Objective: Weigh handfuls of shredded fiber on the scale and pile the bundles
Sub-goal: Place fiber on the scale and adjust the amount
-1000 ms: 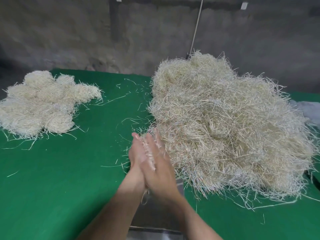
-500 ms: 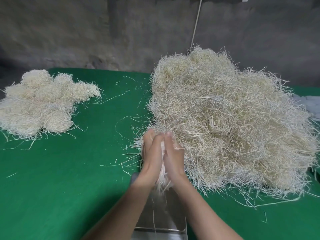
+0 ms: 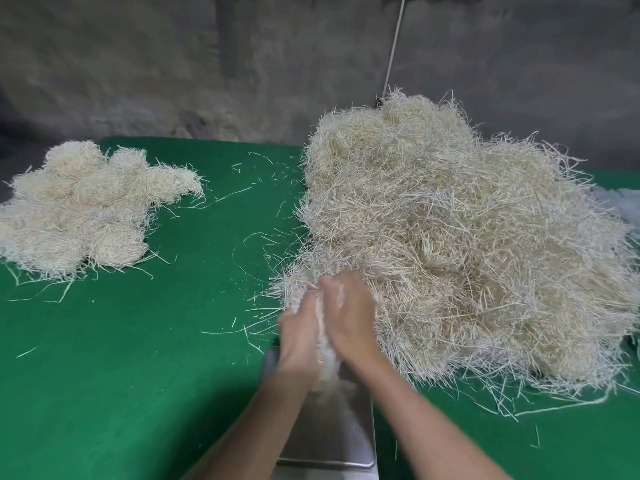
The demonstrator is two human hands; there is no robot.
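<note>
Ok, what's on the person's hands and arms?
Nothing. The left hand and right hand show no gloves; the left forearm and right forearm are uncovered down to the frame's edge, no sleeve, watch or band in view. Motion blur would hide a ring.

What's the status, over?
Left hand and right hand clasp a handful of fiber over the scale pan. Loose heap right, bundle pile left. Nothing in the way.

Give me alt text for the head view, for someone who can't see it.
The left hand and right hand hold a handful of shredded fiber between them above a metal scale pan on a green table. A large heap lies right; a pile of bundles sits left.
</note>
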